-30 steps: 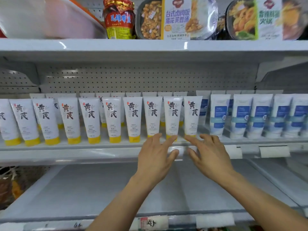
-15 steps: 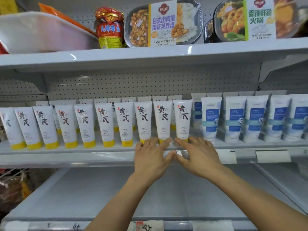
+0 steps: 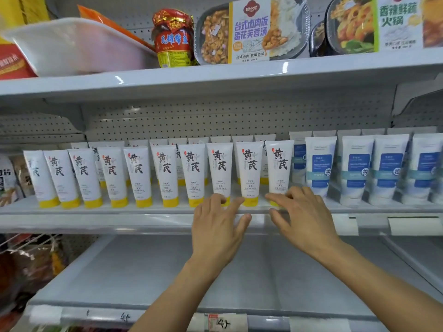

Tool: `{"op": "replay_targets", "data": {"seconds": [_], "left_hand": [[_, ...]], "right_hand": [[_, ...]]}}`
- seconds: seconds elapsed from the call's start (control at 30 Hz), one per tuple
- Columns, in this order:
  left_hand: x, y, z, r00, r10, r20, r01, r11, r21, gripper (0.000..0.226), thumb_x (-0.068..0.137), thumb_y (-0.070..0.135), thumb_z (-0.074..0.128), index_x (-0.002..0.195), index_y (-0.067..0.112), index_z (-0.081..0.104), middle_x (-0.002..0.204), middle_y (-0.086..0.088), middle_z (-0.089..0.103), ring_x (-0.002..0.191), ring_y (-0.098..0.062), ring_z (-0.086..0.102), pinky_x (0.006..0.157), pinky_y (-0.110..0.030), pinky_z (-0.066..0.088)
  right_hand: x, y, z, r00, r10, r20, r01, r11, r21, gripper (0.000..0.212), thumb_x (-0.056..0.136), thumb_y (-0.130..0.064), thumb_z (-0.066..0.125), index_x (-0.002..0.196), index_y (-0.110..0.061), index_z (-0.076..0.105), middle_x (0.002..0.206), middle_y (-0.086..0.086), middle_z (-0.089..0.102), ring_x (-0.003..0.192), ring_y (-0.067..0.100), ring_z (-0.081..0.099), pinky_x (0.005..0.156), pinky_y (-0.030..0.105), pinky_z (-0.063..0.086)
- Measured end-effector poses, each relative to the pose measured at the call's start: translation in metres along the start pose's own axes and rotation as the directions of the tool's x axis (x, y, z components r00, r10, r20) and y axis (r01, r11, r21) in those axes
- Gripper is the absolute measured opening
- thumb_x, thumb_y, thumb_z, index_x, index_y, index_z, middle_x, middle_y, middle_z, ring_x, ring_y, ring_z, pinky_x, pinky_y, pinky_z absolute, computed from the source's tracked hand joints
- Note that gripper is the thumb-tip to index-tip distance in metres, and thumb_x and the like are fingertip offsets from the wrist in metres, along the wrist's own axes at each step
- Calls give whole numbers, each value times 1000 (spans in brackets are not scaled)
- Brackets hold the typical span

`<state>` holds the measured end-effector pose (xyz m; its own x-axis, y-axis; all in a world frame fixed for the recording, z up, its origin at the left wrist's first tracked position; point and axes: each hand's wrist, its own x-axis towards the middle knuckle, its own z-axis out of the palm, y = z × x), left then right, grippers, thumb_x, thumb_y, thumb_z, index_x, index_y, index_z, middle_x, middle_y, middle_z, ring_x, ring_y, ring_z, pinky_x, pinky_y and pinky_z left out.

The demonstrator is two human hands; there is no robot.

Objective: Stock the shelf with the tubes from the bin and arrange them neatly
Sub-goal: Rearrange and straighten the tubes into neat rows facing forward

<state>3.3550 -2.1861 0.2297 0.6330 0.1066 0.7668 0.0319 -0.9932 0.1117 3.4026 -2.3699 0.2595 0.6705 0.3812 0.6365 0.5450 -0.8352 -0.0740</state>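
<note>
Lining the shelf's point(image 3: 96, 209) front edge, the yellow-capped tubes point(image 3: 165, 173) seemed fully stocked, while the left hand point(image 3: 215, 226) and right hand point(image 3: 304, 221), fingers straight and grasping nothing, touched them low down, only squaring apparently remaining.

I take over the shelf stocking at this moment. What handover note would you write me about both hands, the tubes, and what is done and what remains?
Left hand: open, empty, fingers straight against the yellow caps at the shelf edge.
Right hand: open, empty, fingers at the rightmost yellow cap.
Yellow-capped tubes: standing cap down in rows on the middle shelf, next to the blue-labelled tubes.
White bin: on the top shelf, inside hidden.
Done: front row stocked.
To do: straighten the leaning tubes at the left end; check the bin.
</note>
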Motion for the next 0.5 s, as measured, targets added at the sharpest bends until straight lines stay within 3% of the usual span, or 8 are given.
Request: {"op": "replay_targets", "data": {"seconds": [0.13, 0.27, 0.43, 0.5], "left_hand": [[2, -12, 1, 997, -79, -17, 80, 994, 73, 47, 85, 58, 38, 114, 35, 67, 104, -6, 63, 100, -28, 60, 85, -40, 49], [8, -14, 10, 998, -66, 22, 62, 990, 128, 49, 86, 61, 36, 112, 35, 69, 99, -6, 66, 92, -30, 61, 80, -39, 49], [15, -15, 17, 999, -39, 5, 37, 978, 207, 46, 85, 60, 35, 105, 39, 71, 83, -3, 67, 76, -27, 61, 73, -37, 33], [16, -16, 20, 1000, -26, 11, 23, 976, 217, 47, 85, 60, 34, 105, 39, 71, 81, -2, 67, 76, -26, 60, 72, -36, 38]], "right_hand": [[7, -21, 5, 999, -50, -1, 50, 992, 112, 40, 91, -36, 54, 130, -38, 56, 105, 0, 56, 102, 19, 48, 81, 32, 45], [16, -37, 13, 997, 6, 79, -8, 1000, 15, 44, 95, -46, 44, 138, -46, 43, 120, 0, 56, 115, 24, 44, 94, 35, 37], [19, -43, 21, 989, 32, 147, -25, 998, -51, 44, 95, -53, 39, 139, -50, 37, 123, 0, 58, 115, 25, 45, 93, 37, 35], [21, -42, 25, 986, 30, 162, -21, 998, -60, 45, 94, -54, 39, 139, -50, 36, 126, -1, 57, 117, 24, 44, 94, 37, 35]]}}
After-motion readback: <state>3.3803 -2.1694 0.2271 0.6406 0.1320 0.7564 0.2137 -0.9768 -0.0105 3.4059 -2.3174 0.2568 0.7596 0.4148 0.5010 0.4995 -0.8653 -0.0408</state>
